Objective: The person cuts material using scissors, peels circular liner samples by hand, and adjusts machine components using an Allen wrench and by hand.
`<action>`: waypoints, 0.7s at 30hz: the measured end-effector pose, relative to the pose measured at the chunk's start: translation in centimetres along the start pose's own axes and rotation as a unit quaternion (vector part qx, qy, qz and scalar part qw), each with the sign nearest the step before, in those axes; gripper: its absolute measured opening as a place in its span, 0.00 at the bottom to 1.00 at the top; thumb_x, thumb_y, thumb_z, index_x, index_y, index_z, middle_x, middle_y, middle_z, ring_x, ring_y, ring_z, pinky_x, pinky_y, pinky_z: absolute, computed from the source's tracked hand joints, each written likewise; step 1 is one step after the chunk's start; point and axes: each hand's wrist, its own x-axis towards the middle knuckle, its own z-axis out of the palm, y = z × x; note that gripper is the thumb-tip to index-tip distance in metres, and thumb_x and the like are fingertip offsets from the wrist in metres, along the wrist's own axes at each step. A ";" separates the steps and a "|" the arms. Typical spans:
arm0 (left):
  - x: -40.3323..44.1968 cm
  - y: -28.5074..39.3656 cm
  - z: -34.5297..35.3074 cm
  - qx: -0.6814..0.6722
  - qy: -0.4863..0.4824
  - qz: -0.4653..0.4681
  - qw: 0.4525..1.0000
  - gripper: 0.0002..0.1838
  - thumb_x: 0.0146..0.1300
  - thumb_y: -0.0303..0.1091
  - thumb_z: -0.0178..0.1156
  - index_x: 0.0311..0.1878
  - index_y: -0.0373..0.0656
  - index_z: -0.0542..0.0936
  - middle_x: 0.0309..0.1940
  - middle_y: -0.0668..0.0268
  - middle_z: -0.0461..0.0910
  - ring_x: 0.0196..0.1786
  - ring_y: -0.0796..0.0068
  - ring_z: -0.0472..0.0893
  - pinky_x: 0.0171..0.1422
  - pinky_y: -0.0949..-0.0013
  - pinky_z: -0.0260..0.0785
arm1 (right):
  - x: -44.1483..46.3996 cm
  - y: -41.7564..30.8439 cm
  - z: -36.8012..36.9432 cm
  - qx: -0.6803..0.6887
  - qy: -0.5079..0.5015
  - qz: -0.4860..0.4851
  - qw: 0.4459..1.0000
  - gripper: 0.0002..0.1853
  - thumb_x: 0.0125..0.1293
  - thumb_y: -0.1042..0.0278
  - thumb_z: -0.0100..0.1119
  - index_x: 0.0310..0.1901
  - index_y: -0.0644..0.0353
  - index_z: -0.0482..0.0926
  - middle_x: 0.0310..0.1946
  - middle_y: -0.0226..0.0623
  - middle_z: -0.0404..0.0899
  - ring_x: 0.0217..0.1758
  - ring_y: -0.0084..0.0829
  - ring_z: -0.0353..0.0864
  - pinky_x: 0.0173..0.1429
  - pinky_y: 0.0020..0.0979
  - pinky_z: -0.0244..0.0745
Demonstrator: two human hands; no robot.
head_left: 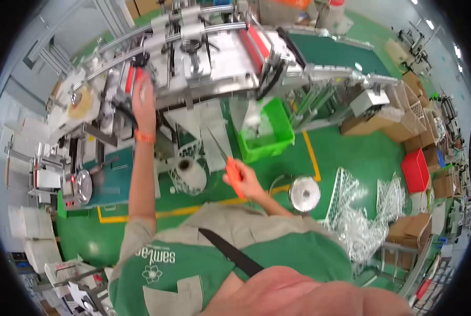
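My left hand (144, 102) is raised to the left part of a metal machine (193, 92), beside a red roller (132, 78). Its fingers are smeared by motion, and whether they touch the roller is unclear. In front of my body, my right hand (247, 181) is closed around the orange handle of a knife (234, 176). The thin dark blade points up and left, toward the machine's underside. A second red roller (255, 47) sits farther right on the machine.
Below the machine are a bright green crate (267, 142) with white material inside and a white roll (190, 176). A dark green conveyor belt (335, 52) extends right. Perforated white strip (359, 221) lies heaped on the floor near a round metal stool (304, 194) and cardboard boxes (409, 231).
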 end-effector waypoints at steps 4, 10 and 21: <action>3.1 0.5 3.5 0.114 -0.044 0.052 0.991 0.22 0.64 0.37 0.54 0.61 0.43 0.69 0.53 0.64 0.73 0.28 0.86 0.70 0.32 0.79 0.65 | -0.7 -2.2 1.7 -0.007 -0.037 0.013 0.999 0.28 0.54 0.60 0.67 0.54 0.62 0.68 0.31 0.32 0.74 0.33 0.20 0.71 0.42 0.24 0.70; 4.5 -1.5 5.0 0.013 -0.131 -0.028 0.991 0.25 0.64 0.38 0.55 0.63 0.44 0.67 0.56 0.66 0.72 0.26 0.87 0.69 0.28 0.80 0.63 | -2.1 -1.6 3.1 0.013 -0.055 0.049 0.997 0.30 0.53 0.62 0.67 0.56 0.62 0.66 0.38 0.33 0.74 0.37 0.21 0.72 0.45 0.26 0.70; -1.8 0.8 -11.4 0.067 0.027 -0.009 0.997 0.16 0.65 0.34 0.54 0.54 0.41 0.74 0.41 0.70 0.78 0.24 0.89 0.67 0.25 0.83 0.59 | -1.2 -0.1 3.0 -0.050 -0.101 0.031 0.993 0.33 0.56 0.58 0.65 0.60 0.60 0.64 0.34 0.35 0.74 0.33 0.25 0.72 0.41 0.27 0.70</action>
